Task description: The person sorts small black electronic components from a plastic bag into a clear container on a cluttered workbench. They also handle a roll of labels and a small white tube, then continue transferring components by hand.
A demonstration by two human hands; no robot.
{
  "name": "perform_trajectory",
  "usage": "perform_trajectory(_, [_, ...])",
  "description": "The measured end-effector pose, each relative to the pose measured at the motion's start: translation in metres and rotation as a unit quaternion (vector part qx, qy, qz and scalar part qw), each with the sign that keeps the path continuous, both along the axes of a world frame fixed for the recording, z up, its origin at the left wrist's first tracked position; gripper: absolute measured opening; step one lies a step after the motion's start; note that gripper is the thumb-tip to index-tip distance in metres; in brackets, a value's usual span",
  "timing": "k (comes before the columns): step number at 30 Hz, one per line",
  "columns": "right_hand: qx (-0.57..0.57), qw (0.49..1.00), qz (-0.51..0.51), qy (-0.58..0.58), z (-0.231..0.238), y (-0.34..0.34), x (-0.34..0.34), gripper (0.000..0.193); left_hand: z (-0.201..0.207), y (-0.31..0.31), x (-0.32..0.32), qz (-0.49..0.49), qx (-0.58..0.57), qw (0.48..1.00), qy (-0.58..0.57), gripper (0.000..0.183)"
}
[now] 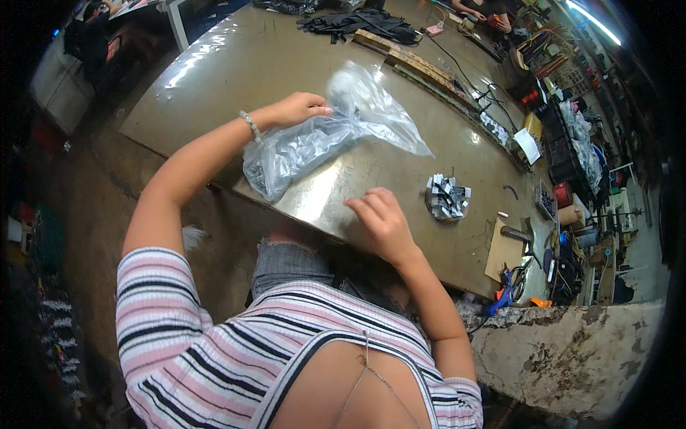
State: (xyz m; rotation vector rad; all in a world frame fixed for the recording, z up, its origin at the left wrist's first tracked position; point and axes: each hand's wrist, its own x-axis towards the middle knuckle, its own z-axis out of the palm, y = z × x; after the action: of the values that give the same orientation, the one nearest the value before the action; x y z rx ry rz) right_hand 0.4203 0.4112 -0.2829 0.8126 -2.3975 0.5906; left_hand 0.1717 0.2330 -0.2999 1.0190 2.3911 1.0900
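A clear plastic bag [286,159] lies on the table near its front edge, its loose upper part spread to the right and smeared by motion at the top. Small dark and pale pieces show through its lower part; their kind is hard to make out. My left hand [299,109] is closed on the bag's upper edge, a beaded bracelet at its wrist. My right hand [382,220] hovers by the table's front edge, fingers loosely bent and apart, with nothing visible in them. To its right stands a round container [448,199] heaped with small black-and-white pieces.
The brown table [236,86] carries black straps [364,25] at the back and long wooden bars [421,68]. At the right are a hammer [516,234], a cardboard piece [498,250], a blue glue gun [502,297] and a black crate [564,146]. Another person sits at the far side.
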Motion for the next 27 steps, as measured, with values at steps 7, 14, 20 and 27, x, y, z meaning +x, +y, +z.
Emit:
perform_trajectory(7, [0.001,0.967,-0.242,0.083,0.028,0.005,-0.04,0.021,0.002,0.011,0.023,-0.085,0.058,0.995,-0.012,0.038])
perform_trajectory(14, [0.047,0.972,-0.219,0.069,-0.018,0.006,-0.081,0.013,0.023,0.028,0.027,-0.063,-0.033,0.997,0.035,0.047])
perform_trajectory(20, [0.107,0.982,-0.143,0.059,-0.005,-0.011,-0.032,0.026,0.007,0.027,-0.008,-0.005,-0.069,0.981,0.179,0.048])
perform_trajectory(27, [0.158,0.985,-0.021,-0.07,-0.017,0.016,0.047,0.031,-0.006,-0.007,-0.059,-0.002,-0.175,0.947,0.268,0.046])
